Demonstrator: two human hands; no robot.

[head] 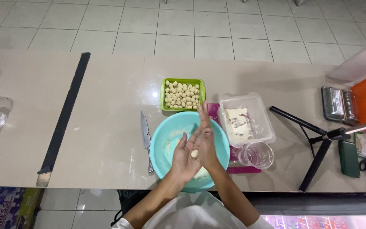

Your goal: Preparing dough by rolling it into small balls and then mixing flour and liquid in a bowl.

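Dough ball [195, 153]: small, pale, roundish, no clear long axis. It lies on the upturned left hand [184, 157], at the base of the fingers. Right hand [207, 142] stands edge-on just beside it, palm facing the left palm, fingers straight and pointing away from the body. Grip: both hands flat and spread, ball pressed between the palms, not pinched. Both hands hover over the teal bowl [170, 131] on the surface [106, 135]. Beyond: green tray [164, 95] of finished balls.
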